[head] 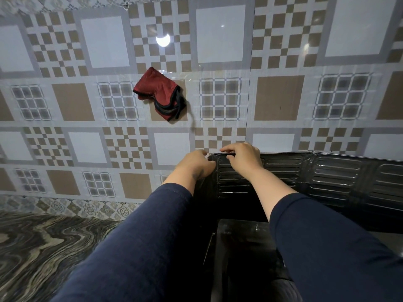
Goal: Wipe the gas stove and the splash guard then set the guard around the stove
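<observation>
Guard (327, 177) edge apparently gripped by both hands.

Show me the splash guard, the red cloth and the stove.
splash guard (340, 177), head view, ribbed inner panel.
red cloth (156, 89), head view, middle of the fabric.
stove (244, 238), head view, glossy black top.

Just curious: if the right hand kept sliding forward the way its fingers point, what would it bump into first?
Most likely the tiled wall just behind the splash guard, whose top edge the right hand grips. How close the wall lies is unclear.
</observation>
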Demonstrator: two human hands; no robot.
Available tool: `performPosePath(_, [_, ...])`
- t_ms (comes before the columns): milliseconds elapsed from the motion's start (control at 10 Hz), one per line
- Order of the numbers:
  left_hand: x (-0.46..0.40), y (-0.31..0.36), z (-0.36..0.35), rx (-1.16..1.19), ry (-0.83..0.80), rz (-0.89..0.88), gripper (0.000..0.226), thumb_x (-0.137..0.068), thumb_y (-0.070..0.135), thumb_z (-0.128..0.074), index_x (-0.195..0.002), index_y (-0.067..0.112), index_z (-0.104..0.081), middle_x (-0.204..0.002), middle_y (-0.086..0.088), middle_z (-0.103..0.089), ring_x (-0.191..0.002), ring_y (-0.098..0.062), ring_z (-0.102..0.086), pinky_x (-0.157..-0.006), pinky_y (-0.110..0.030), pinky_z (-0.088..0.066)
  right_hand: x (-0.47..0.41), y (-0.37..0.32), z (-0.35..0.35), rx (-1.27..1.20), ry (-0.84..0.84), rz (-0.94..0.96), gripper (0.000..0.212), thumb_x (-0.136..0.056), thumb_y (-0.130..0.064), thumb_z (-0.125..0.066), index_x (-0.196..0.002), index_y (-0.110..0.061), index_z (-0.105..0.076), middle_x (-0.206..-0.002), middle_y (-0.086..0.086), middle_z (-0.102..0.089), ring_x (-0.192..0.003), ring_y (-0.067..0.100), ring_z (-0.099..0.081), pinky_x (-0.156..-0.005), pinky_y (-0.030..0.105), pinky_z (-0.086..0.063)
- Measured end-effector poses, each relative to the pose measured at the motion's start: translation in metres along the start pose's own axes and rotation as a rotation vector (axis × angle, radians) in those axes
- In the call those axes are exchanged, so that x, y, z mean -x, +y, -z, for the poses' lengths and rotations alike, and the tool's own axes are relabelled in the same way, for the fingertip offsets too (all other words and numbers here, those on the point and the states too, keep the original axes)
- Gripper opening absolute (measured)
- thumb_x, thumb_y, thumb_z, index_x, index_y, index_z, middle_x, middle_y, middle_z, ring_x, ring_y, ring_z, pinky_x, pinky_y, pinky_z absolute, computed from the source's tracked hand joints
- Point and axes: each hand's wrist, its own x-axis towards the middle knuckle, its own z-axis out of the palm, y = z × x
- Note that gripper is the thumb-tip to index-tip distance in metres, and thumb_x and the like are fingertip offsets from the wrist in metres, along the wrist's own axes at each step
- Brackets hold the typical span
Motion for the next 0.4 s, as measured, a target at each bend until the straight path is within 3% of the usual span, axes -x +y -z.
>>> performPosePath(400, [0.0019, 0.0044, -0.0034, -0.134, 0.033, -0.009, 0.054, -0.090, 0.028, -0.054, -0.141, 0.015, -0.040, -0.137, -0.010, -0.053, -0.122, -0.027, -0.052, -0.101, -0.038, -0.044, -0.0018, -0.0034, 0.0033, -0.046, 0.034, -0.015, 0.028, -0.089, -0.016, -0.061, -0.109, -0.034, -0.069, -0.119, 0.005, -0.063, -0.112, 0.025, -0.057, -0.102, 0.036, -0.041])
